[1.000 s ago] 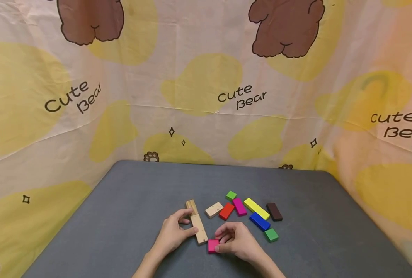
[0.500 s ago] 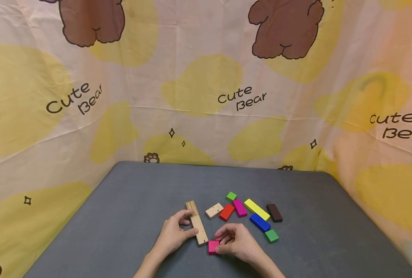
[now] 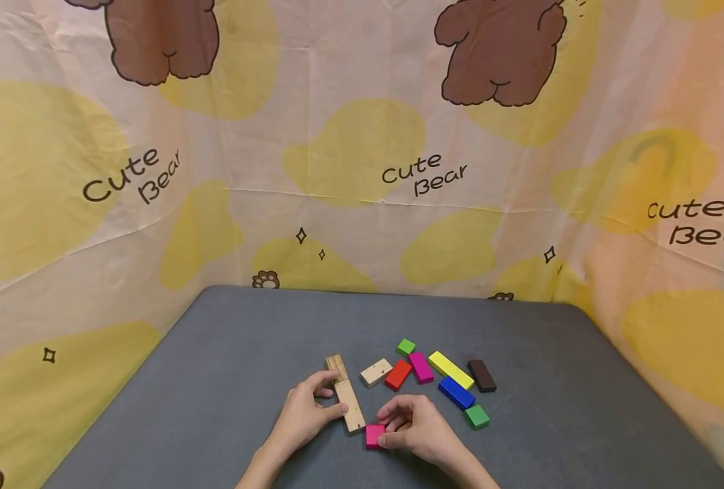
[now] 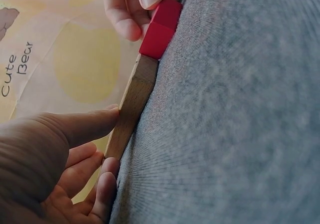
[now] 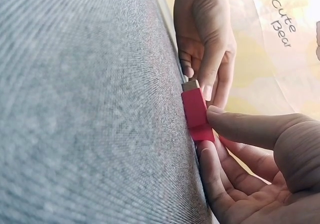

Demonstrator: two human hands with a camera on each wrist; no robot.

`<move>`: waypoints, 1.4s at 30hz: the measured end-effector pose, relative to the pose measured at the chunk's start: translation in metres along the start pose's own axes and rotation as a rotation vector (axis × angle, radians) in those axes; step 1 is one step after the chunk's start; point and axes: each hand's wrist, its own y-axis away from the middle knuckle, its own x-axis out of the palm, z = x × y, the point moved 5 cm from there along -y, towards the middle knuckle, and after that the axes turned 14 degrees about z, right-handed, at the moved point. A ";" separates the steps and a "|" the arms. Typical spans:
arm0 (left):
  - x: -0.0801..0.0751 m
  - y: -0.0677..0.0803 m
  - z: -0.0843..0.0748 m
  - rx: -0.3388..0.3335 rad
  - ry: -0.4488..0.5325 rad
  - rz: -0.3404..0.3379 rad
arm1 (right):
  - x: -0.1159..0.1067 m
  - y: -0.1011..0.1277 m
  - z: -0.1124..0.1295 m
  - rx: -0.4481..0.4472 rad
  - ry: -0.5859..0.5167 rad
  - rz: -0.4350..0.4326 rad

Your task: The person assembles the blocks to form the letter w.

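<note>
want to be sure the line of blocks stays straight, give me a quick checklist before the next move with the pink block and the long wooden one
1. Left hand steadies the long wooden block: ok, thumb and fingers on its sides.
2. Right hand has a grip on the pink block: ok, pinched between thumb and fingers.
3. Pink block touches the wooden block's near end: ok, the left wrist view shows them butted together.
4. Both blocks flat on the grey table: ok.
5. Pink block squared with the wooden block's edges: cannot tell, fingers hide the joint.
6. Other coloured blocks, such as the red block, are clear of the hands: ok.
</note>
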 end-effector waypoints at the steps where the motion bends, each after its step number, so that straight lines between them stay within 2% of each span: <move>1: 0.000 0.000 0.000 0.000 0.000 0.000 | 0.000 0.000 0.000 -0.001 0.000 0.001; 15: 0.002 0.001 0.003 -0.024 0.022 0.014 | 0.002 0.001 -0.002 -0.011 -0.016 0.016; 31: 0.001 0.001 0.004 -0.016 0.022 0.019 | 0.000 0.002 -0.002 -0.027 -0.033 0.014; 42: 0.000 -0.001 0.003 0.000 0.006 0.010 | -0.005 0.004 -0.003 -0.009 -0.005 -0.054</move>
